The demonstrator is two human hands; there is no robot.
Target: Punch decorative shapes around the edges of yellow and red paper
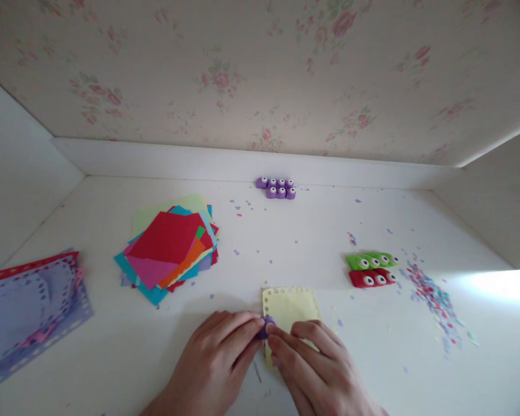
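A pale yellow sheet of paper (292, 306) lies near the front of the white table, with small cut-out shapes along its top and left edges. At its left edge sits a small purple punch (266, 327), held between both hands. My left hand (216, 358) pinches it from the left with closed fingers. My right hand (316, 364) grips it from the right, its fingers bent over the lower part of the sheet. The fingers hide much of the punch and the sheet's lower edge.
Coloured papers (169, 248) are piled at left; punched lilac sheets (21, 312) lie far left. Purple punches (281, 188) stand by the back wall. Green punches (372, 260) and red punches (372, 278) sit at right, beside scattered confetti (433, 294).
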